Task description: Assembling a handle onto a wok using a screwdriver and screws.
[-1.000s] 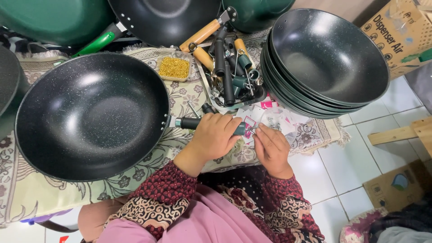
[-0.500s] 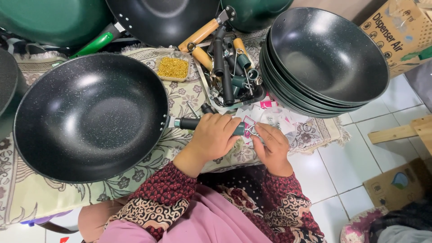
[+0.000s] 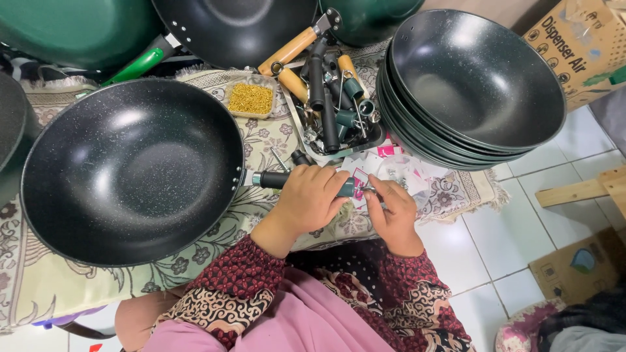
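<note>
— What is the left hand [image 3: 312, 199] doing?

— It is clenched over the dark handle [image 3: 287, 180] of the big black wok [image 3: 134, 171], gripping it near its outer end. The wok lies open side up on the patterned cloth [image 3: 39, 287] that covers the surface, and its handle sticks out to the right, toward the person.

— And the right hand [image 3: 393, 212]?

— It sits just beside the left, at the tip of the handle. Its fingers are pinched on a small metal piece [image 3: 366, 190] right at the handle's end; the piece is too small to tell what it is.

— What lies around them?

— Just beyond the hands, a metal tray [image 3: 375, 138] holds loose handles, some black, some green, some of pale wood, along with small metal parts. To its left stands a small clear tub of gold-coloured bits [image 3: 250, 98]. On the right, a stack of black woks [image 3: 473, 85] without handles rests at the cloth's edge, with small white and pink packets [image 3: 391, 163] strewn between it and the hands. A cardboard box [image 3: 577, 45] stands at the far right, above the white tiled floor [image 3: 489, 248].
</note>
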